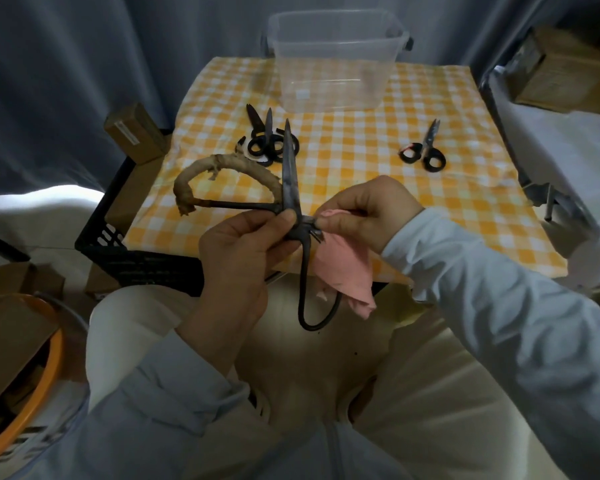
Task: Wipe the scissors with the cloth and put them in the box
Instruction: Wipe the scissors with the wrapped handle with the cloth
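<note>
Large old iron scissors (pixel 289 174) with one rag-wrapped handle loop and one bare loop are held upright above the table's near edge. My left hand (pixel 238 251) grips them at the pivot. A pink cloth (pixel 343 268) hangs from my right hand (pixel 368 211), which pinches it against the scissors just below the pivot. A clear plastic box (pixel 336 60) stands at the far side of the table. Two pairs of black-handled scissors (pixel 267 140) lie crossed at mid left, and another pair (pixel 423 148) lies at mid right.
The table wears a yellow-and-white checked cloth (pixel 361 161). A black crate (pixel 132 251) sits at its left with cardboard boxes (pixel 132 133) around it. An orange-rimmed basket (pixel 32 393) is at lower left. More boxes (pixel 561 71) stand at upper right.
</note>
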Tool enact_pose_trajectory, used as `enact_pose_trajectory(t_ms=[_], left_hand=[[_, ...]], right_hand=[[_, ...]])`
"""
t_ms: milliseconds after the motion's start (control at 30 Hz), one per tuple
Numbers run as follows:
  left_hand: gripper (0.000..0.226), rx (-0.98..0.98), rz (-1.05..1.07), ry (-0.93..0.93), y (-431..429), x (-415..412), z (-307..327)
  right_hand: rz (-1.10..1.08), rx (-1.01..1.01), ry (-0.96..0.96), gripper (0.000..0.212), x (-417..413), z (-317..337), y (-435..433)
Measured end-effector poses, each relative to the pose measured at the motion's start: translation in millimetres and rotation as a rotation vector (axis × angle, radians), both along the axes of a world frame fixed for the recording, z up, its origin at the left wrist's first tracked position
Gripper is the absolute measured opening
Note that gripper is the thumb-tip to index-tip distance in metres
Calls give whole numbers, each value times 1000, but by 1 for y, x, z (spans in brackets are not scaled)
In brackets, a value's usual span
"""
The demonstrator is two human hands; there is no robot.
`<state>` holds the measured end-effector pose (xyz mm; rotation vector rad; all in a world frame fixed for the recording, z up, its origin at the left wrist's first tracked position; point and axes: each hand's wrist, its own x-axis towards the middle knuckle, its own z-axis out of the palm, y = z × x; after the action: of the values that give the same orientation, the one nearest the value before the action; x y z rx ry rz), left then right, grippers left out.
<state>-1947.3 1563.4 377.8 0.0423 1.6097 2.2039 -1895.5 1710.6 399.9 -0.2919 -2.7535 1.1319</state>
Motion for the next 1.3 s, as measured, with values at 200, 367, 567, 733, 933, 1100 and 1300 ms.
enact_pose_trajectory(t_ms=[200, 367, 567, 733, 933, 1100, 1300], left_hand=[[8, 0, 20, -30, -5, -3, -1], [7, 24, 43, -28, -9, -8, 1], [10, -4, 1, -8, -7, -5, 3], [8, 21, 43, -54, -14, -14, 0], [13, 13, -3, -6, -5, -6, 4], [9, 17, 12, -40, -9, -12, 2], [11, 34, 40, -55, -11, -12, 1]], right_hand=[[56, 48, -57, 19, -1, 1, 2], [18, 9, -41, 19, 0, 1, 5], [57, 20, 27, 18, -10, 1, -8], [40, 8, -74, 19, 2, -3, 12], [37, -8, 49, 16, -12, 1, -7], [33, -83, -13, 18, -3, -6, 8], [-8, -121, -39, 17, 0, -9, 10]])
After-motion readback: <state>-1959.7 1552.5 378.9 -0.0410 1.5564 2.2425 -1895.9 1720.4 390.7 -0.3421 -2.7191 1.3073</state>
